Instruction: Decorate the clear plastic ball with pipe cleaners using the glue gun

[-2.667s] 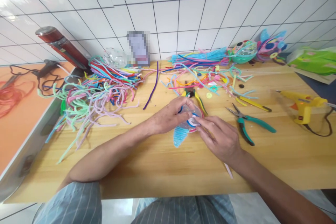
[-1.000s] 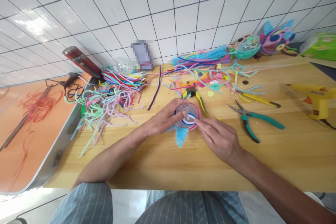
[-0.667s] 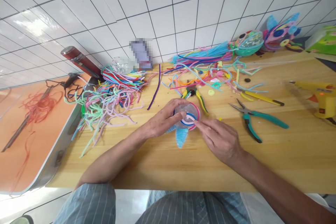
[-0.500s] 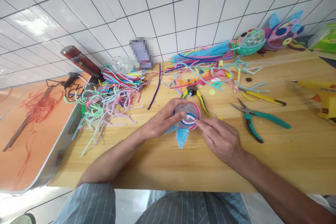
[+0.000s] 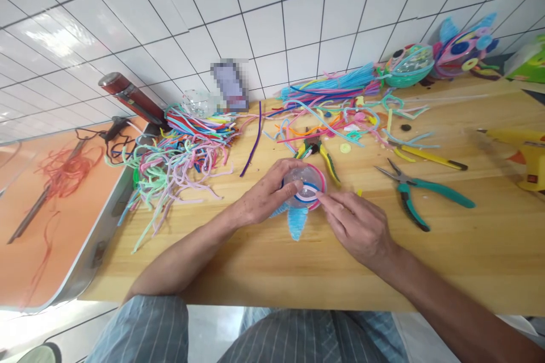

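Observation:
A clear plastic ball [image 5: 313,177] with pink, blue and white pipe cleaner loops on it is near the middle of the wooden table. Light blue fin-like pieces [image 5: 297,223] stick out from its near side. My left hand [image 5: 268,193] wraps round the ball's left side, thumb resting on top by the blue loop. At the ball's right edge, the fingertips of my right hand [image 5: 355,218] are pinched together against the end of the loops; whether they grip the pipe cleaner is too small to tell.
Teal pliers [image 5: 438,190], a yellow cutter [image 5: 438,157] and a yellow glue gun [image 5: 525,153] lie to the right. Behind the ball are yellow-green pliers [image 5: 327,165] and loose pipe cleaners [image 5: 332,85]. A tangled pile [image 5: 170,164] and a red flask [image 5: 130,96] are left.

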Available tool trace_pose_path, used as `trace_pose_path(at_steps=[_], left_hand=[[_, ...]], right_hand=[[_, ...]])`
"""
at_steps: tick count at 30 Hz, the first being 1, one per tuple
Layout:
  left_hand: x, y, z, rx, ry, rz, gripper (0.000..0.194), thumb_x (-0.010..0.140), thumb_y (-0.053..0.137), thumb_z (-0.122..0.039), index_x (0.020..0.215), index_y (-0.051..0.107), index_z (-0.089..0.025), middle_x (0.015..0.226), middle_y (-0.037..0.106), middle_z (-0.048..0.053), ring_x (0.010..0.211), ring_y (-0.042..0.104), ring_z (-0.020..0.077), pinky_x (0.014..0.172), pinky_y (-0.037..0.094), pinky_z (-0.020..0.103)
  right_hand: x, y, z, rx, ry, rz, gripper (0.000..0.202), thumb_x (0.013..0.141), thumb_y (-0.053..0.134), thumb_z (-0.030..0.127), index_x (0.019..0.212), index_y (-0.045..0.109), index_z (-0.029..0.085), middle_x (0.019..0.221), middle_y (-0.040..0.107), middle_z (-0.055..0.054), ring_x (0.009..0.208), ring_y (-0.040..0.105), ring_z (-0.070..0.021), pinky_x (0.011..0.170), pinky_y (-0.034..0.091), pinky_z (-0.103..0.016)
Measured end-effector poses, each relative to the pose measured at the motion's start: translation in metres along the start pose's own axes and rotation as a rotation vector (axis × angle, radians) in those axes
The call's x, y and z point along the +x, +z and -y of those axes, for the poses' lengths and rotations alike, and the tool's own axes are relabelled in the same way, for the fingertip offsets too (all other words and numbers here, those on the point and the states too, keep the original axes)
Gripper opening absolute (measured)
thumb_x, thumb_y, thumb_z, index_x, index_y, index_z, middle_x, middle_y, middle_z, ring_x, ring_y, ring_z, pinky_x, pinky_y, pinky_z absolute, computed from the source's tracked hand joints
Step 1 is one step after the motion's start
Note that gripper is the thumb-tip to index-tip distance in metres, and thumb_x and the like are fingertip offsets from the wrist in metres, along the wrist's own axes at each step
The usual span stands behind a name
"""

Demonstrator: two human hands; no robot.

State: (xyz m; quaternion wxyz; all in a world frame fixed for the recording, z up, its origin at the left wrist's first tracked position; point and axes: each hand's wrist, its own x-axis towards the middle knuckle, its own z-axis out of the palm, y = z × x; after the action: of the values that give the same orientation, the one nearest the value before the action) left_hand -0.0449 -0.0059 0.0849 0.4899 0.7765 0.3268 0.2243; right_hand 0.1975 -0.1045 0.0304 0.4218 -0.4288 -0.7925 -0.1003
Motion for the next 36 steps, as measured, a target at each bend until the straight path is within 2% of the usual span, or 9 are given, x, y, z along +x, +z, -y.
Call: trace_pose_path(at_steps=[4, 10, 15, 21, 28, 30, 32, 34, 36], left_hand=[[-0.002, 0.003, 0.0, -0.004, 0.001, -0.026, 0.047, 0.115, 0.059, -0.05, 0.156, 0.06, -0.026, 0.161, 0.064, 0.014, 0.153, 0.059, 0.0318, 0.136, 0.044, 0.052], [-0.002, 0.002, 0.001, -0.019, -0.016, -0.032, 0.048, 0.114, 0.06, -0.05, 0.155, 0.059, -0.023, 0.158, 0.065, 0.015, 0.151, 0.061, 0.0317, 0.135, 0.047, 0.052], [-0.002, 0.002, -0.002, -0.019, -0.041, -0.052, 0.044, 0.115, 0.057, -0.049, 0.15, 0.064, -0.024, 0.156, 0.067, 0.014, 0.147, 0.063, 0.0331, 0.131, 0.051, 0.051], [0.001, -0.001, -0.004, -0.017, -0.067, -0.056, 0.045, 0.114, 0.058, -0.048, 0.148, 0.067, -0.022, 0.156, 0.068, 0.014, 0.151, 0.062, 0.0338, 0.135, 0.049, 0.052], [0.001, -0.019, -0.007, -0.084, -0.104, 0.084, 0.055, 0.104, 0.075, -0.053, 0.153, 0.069, -0.029, 0.164, 0.069, 0.009, 0.157, 0.061, 0.0344, 0.136, 0.046, 0.054], [0.0, -0.024, -0.008, -0.093, -0.134, 0.023, 0.054, 0.104, 0.074, -0.058, 0.151, 0.07, -0.031, 0.166, 0.068, 0.007, 0.159, 0.059, 0.0347, 0.134, 0.046, 0.053], [0.001, -0.029, -0.006, -0.085, -0.132, -0.144, 0.048, 0.106, 0.07, -0.062, 0.14, 0.076, -0.028, 0.157, 0.074, 0.008, 0.15, 0.065, 0.0329, 0.127, 0.052, 0.049], [0.003, -0.033, -0.003, -0.068, -0.101, -0.331, 0.043, 0.107, 0.067, -0.063, 0.115, 0.079, -0.023, 0.126, 0.083, 0.009, 0.12, 0.074, 0.0267, 0.108, 0.059, 0.042], [0.006, -0.038, 0.001, -0.072, -0.077, -0.434, 0.046, 0.106, 0.068, -0.064, 0.09, 0.071, -0.021, 0.09, 0.076, 0.005, 0.086, 0.069, 0.0192, 0.085, 0.059, 0.035]], right_hand=[[-0.001, 0.002, 0.001, -0.004, 0.015, -0.019, 0.061, 0.102, 0.07, -0.002, 0.158, 0.069, 0.023, 0.104, 0.086, -0.005, 0.091, 0.084, -0.0181, 0.088, 0.067, -0.029], [0.002, 0.002, 0.002, -0.022, -0.002, -0.028, 0.044, 0.105, 0.069, 0.0, 0.144, 0.074, 0.019, 0.101, 0.085, -0.005, 0.088, 0.083, -0.0172, 0.086, 0.066, -0.029], [0.002, 0.002, 0.003, -0.02, -0.001, -0.021, 0.058, 0.103, 0.07, -0.002, 0.155, 0.069, 0.023, 0.102, 0.086, -0.004, 0.087, 0.083, -0.0167, 0.087, 0.066, -0.029], [0.002, 0.001, 0.003, -0.019, 0.005, -0.016, 0.054, 0.103, 0.07, -0.001, 0.152, 0.07, 0.022, 0.101, 0.086, -0.004, 0.087, 0.082, -0.0164, 0.086, 0.065, -0.028], [0.005, 0.001, 0.003, -0.048, -0.008, -0.036, 0.033, 0.106, 0.07, 0.0, 0.134, 0.075, 0.016, 0.1, 0.084, -0.006, 0.088, 0.081, -0.0174, 0.086, 0.064, -0.029], [0.005, 0.001, 0.003, -0.059, -0.017, -0.039, 0.03, 0.107, 0.069, -0.001, 0.131, 0.076, 0.015, 0.1, 0.084, -0.006, 0.086, 0.081, -0.0175, 0.086, 0.063, -0.03], [0.006, 0.001, 0.003, -0.066, -0.025, -0.038, 0.03, 0.107, 0.068, -0.002, 0.131, 0.076, 0.013, 0.1, 0.084, -0.007, 0.085, 0.08, -0.0174, 0.085, 0.062, -0.03], [0.006, 0.001, 0.003, -0.066, -0.027, -0.041, 0.029, 0.106, 0.069, -0.002, 0.13, 0.077, 0.013, 0.099, 0.084, -0.007, 0.085, 0.08, -0.0176, 0.084, 0.062, -0.03], [0.006, 0.001, 0.003, -0.061, -0.026, -0.043, 0.03, 0.105, 0.069, -0.002, 0.13, 0.078, 0.013, 0.099, 0.084, -0.007, 0.085, 0.08, -0.0175, 0.085, 0.062, -0.03]])
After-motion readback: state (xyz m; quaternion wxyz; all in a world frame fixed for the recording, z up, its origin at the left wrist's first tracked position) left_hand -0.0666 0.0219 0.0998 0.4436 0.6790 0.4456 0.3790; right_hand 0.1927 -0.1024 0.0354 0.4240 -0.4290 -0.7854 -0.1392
